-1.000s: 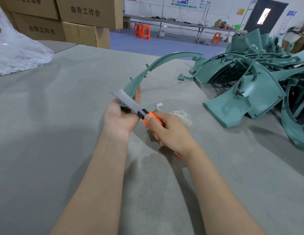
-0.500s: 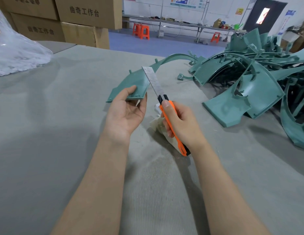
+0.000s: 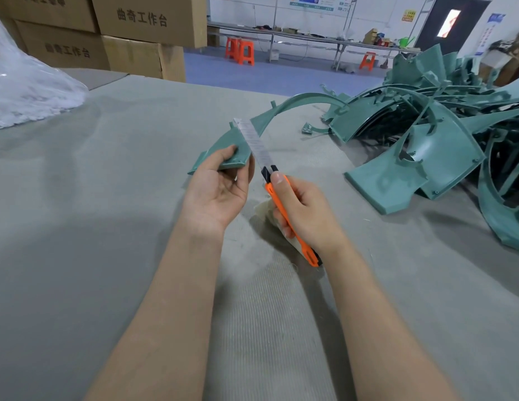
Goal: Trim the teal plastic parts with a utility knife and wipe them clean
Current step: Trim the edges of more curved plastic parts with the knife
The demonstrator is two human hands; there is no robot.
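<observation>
Head view: I see the big grey table (image 3: 78,227), then the pile of teal parts (image 3: 443,146) on its right side. My left hand (image 3: 217,192) pinches the near end of one long curved teal part (image 3: 228,140), up off the table. My right hand (image 3: 307,209) grips the orange utility knife (image 3: 270,188). A second ago the blade (image 3: 254,143) lay across my left hand. Now it stands along the part's right edge. I think a new cut comes next.
</observation>
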